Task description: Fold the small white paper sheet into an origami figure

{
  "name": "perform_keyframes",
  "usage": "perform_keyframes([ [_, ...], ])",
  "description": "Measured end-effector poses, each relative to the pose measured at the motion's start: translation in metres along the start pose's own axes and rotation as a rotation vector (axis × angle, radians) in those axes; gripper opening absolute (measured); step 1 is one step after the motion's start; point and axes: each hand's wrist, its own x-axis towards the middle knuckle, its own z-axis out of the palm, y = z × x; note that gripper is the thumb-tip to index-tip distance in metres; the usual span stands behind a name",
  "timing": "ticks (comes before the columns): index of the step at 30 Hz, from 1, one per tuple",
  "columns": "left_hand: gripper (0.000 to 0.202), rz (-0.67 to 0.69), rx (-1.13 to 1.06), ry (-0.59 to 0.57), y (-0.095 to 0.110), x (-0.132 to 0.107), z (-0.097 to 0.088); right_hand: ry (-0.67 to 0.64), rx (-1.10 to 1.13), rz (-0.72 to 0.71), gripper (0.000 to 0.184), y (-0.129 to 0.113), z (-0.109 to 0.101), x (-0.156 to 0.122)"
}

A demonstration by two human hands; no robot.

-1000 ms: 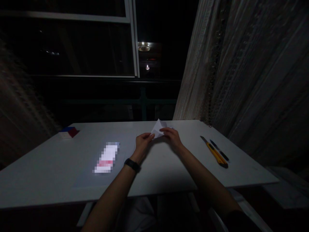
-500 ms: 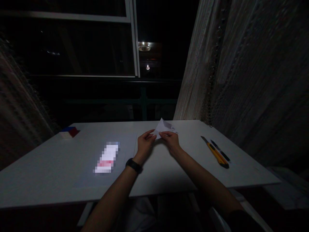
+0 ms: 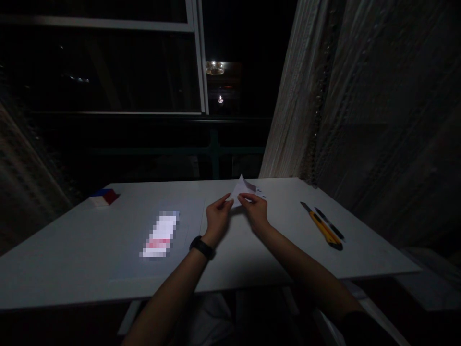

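A small folded piece of white paper (image 3: 242,188) is held just above the far middle of the white table (image 3: 90,250). My left hand (image 3: 218,218), with a dark band on its wrist, pinches the paper's lower left edge. On the paper's lower right edge my right hand (image 3: 256,211) is closed in a pinch, fingertips close to those of the left hand. The room is dim and the paper's folds are hard to make out.
A yellow utility knife (image 3: 322,227) and a dark pen (image 3: 328,224) lie side by side at the table's right. A blurred white-and-pink card (image 3: 160,234) lies left of centre. A red-and-blue block (image 3: 103,196) sits at the far left corner. Curtain (image 3: 360,110) hangs right; dark window behind.
Both hands have drawn closer together on the paper, and the paper's tip has shifted slightly right and up. The items on the table have stayed put.
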Motion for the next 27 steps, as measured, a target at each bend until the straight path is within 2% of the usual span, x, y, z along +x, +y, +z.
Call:
perform_keyframes([
  [5, 0.032, 0.152, 0.081, 0.028, 0.001, -0.006, 0.001, 0.026, -0.030, -0.037, 0.029, -0.006, 0.005, -0.005],
  [12, 0.027, 0.257, 0.222, 0.032, 0.008, -0.010, 0.000, 0.017, 0.012, -0.011, 0.033, -0.007, 0.008, -0.009],
  [19, 0.030, 0.313, 0.240, 0.042, 0.007, -0.011, 0.000, 0.016, 0.013, -0.002, 0.029, -0.012, 0.011, -0.011],
  [27, 0.030, 0.313, 0.250, 0.051, 0.006, -0.011, 0.001, 0.014, 0.006, -0.031, 0.026, -0.013, 0.010, -0.012],
])
